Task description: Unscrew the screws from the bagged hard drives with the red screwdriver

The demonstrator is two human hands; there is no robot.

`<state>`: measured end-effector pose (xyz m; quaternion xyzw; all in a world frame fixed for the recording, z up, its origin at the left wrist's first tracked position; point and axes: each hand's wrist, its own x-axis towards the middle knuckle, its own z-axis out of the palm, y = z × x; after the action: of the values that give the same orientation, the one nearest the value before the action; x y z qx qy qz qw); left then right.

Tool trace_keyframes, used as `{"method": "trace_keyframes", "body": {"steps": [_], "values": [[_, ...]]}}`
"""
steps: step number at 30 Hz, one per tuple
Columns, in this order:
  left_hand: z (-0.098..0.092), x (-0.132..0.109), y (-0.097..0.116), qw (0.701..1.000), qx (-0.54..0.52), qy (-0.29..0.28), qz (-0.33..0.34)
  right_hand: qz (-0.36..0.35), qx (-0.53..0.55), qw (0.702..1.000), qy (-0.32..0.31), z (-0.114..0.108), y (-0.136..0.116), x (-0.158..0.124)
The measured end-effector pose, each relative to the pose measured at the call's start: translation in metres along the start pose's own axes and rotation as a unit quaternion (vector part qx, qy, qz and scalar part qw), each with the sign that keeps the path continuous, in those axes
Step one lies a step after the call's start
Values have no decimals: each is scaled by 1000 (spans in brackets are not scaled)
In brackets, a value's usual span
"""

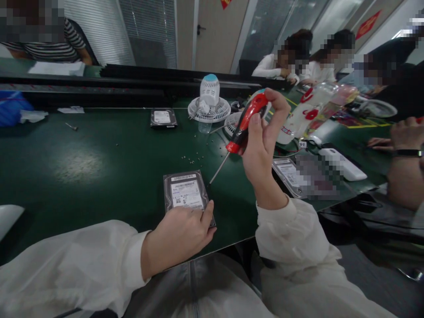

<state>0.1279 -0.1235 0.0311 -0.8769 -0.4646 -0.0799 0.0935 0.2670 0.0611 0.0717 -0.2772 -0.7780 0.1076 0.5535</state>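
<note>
A hard drive (186,189) with a white label lies flat near the table's front edge. Over its near end is my left hand (180,236), closed around it, with the index finger along the right edge; the thumb is hidden. My right hand (265,145) grips a red and black screwdriver (249,120) by its handle, fingers wrapped around the upper part. The shaft slants down to the left, and its tip is close to the drive's upper right edge; whether it touches cannot be made out. Several small screws (192,161) are scattered beyond the drive.
Another hard drive (163,118) lies farther back, beside a white fan (209,99) and a clear cup (205,127). At right are another drive (288,176), a white device (342,164) and a large bottle (304,110). A co-worker's arm (406,168) is at far right; other people sit behind.
</note>
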Motion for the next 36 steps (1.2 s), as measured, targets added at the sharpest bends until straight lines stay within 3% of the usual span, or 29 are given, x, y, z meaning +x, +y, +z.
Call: {"method": "trace_keyframes", "body": {"steps": [3,8,12,30,36], "values": [[1,0,0,1000,-9,1,-15,-17,152,984,94,2,4,2],[1,0,1,1000,-1,3,-23,-93,139,980,110,4,-8,1],[2,2,1,1000,2,6,-29,-133,119,980,93,5,-13,-3],[0,3,1,999,0,-11,-42,-123,100,985,72,15,-11,-7],[-2,5,1,998,-5,-19,-51,-132,79,987,43,6,-19,-10]]}}
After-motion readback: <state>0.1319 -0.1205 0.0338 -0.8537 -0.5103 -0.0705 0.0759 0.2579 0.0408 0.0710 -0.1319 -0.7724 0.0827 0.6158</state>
